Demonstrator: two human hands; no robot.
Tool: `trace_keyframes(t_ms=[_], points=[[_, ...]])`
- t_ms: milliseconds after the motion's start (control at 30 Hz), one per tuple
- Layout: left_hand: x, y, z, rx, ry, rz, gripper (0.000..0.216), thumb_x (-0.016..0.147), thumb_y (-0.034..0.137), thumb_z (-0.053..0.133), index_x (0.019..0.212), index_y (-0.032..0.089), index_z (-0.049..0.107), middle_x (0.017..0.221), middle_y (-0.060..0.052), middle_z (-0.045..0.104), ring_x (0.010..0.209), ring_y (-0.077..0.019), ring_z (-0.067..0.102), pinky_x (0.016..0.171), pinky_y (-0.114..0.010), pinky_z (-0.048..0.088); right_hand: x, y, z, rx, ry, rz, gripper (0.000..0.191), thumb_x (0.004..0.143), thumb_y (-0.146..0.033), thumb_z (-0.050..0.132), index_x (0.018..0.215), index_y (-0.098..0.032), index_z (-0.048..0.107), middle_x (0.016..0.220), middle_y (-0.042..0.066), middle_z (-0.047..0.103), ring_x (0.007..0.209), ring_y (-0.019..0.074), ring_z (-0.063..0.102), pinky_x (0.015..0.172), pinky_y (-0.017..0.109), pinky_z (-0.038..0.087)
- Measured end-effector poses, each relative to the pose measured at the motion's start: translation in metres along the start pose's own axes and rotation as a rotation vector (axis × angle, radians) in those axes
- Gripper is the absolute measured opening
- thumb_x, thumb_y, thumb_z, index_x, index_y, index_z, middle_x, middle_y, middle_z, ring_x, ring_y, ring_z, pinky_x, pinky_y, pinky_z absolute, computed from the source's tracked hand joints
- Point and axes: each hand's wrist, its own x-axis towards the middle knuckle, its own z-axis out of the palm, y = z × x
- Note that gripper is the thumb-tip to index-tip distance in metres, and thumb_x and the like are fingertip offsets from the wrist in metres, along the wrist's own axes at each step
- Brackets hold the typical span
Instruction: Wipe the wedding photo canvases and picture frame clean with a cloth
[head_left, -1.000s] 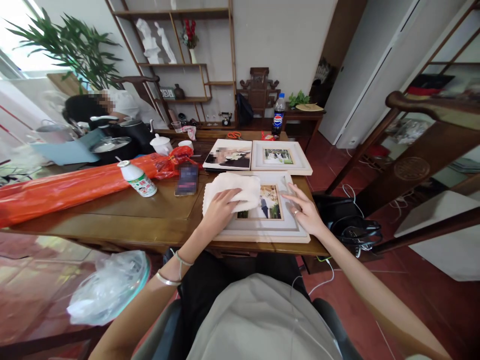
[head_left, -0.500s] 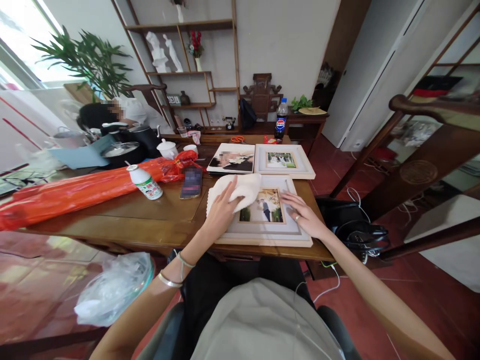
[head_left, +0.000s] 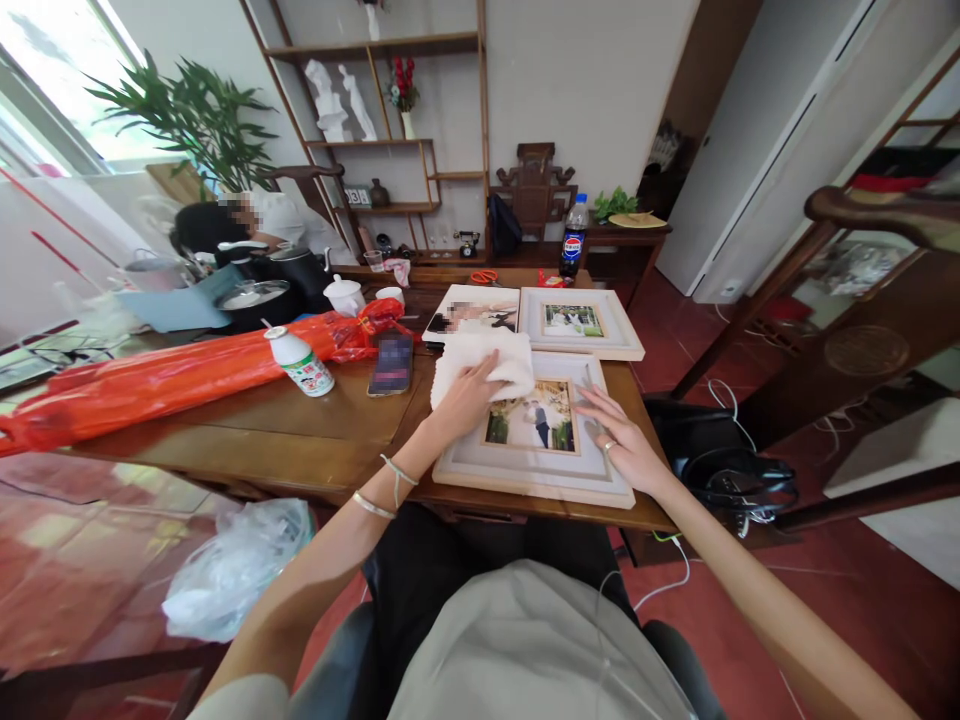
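Note:
A white picture frame [head_left: 525, 480] with a photo of a couple lies at the near edge of the wooden table [head_left: 300, 430]. My left hand [head_left: 465, 395] presses a folded white cloth [head_left: 487, 358] flat onto the frame's far left corner, fingers stretched over it. My right hand [head_left: 622, 440] rests flat on the frame's right border, fingers apart, a ring on one finger. Behind it lie a second white frame [head_left: 581, 322] and an unframed photo print [head_left: 472, 312].
A phone [head_left: 392, 362], a small white bottle [head_left: 300, 362] and a long orange plastic bag [head_left: 150, 375] lie to the left. Kettles, a teapot and another person sit at the far left. A black bag [head_left: 720, 470] is on the floor at right, a plastic bag [head_left: 232, 565] at left.
My left hand has slid the cloth away from me, off the photo toward the frame's far left corner. My right hand stays on the right border.

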Motion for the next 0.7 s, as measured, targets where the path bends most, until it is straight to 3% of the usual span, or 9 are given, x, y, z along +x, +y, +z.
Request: trace_keyframes(t_ms=[167,433,533,633,700], points=[[-0.014,0.012,-0.010,0.005,-0.087,0.005,0.054,0.077,-0.005,0.041,0.125,0.014,0.058,0.144,-0.020,0.043,0.138,-0.0291,0.037,0.102,-0.043,0.041,0.001,0.002,0.001,-0.011,0.010,-0.013,0.057,0.077,-0.006,0.045,0.127,-0.032,0.059,0.148,0.000,0.045,0.142,0.0228,0.031,0.117,0.056,0.023],[-0.074,0.068,-0.043,0.000,-0.197,0.116,0.052,0.079,-0.002,0.044,0.125,0.019,0.056,0.142,-0.016,0.047,0.136,-0.0271,0.039,0.110,-0.051,0.032,0.002,0.005,0.000,-0.004,-0.004,-0.035,0.054,0.081,-0.012,0.047,0.130,-0.031,0.057,0.142,0.001,0.052,0.141,0.0243,0.033,0.116,0.057,0.025],[-0.063,0.061,-0.039,-0.024,-0.153,0.052,0.053,0.079,-0.003,0.043,0.126,0.018,0.055,0.150,-0.015,0.037,0.138,-0.0275,0.037,0.111,-0.048,0.032,0.003,0.006,-0.001,-0.005,-0.019,-0.069,0.054,0.081,-0.013,0.048,0.131,-0.032,0.056,0.141,0.000,0.053,0.141,0.0250,0.033,0.116,0.058,0.027],[-0.032,0.035,-0.022,-0.018,-0.005,-0.074,0.050,0.080,-0.001,0.044,0.126,0.016,0.056,0.157,-0.016,0.018,0.139,-0.0309,0.034,0.111,-0.048,0.031,0.003,0.007,-0.002,-0.013,-0.034,-0.101,0.052,0.083,-0.015,0.048,0.133,-0.030,0.055,0.142,0.002,0.053,0.141,0.0259,0.034,0.115,0.058,0.028],[-0.010,0.017,-0.011,-0.014,0.072,-0.140,0.049,0.081,0.002,0.045,0.127,0.014,0.055,0.157,-0.017,0.017,0.139,-0.0317,0.034,0.111,-0.049,0.030,0.003,0.008,-0.003,-0.021,-0.043,-0.114,0.051,0.085,-0.016,0.047,0.134,-0.030,0.054,0.142,0.002,0.052,0.141,0.0256,0.034,0.115,0.058,0.027]])
